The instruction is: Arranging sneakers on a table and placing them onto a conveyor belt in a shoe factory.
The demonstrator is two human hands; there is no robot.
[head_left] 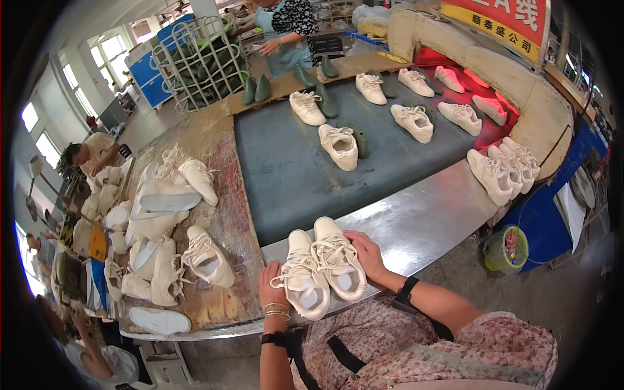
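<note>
A long bench carries everything, its left part a worn wooden board point(224, 305), its middle a dark belt point(286, 188), its near edge right of the board a shiny metal strip point(422, 214). On the board, toward the left edge, cream shoes lie in a loose heap point(162, 201); eight more stand spread over the belt, several beside green shoe lasts point(327, 101). A close cluster of cream shoes point(489, 177) stands at the right end of the strip. The task's pair stands side by side at the bench's near edge, where board and strip meet, toes pointing to the far edge: a left shoe point(304, 279) and a right shoe point(339, 260), both laced. The right hand point(367, 257) lies along the right shoe's outer side, the left hand point(272, 286) along the left shoe's. Both touch; I cannot tell whether the fingers of either are clamped or merely resting. Thin bracelets point(277, 312) circle the left wrist.
</note>
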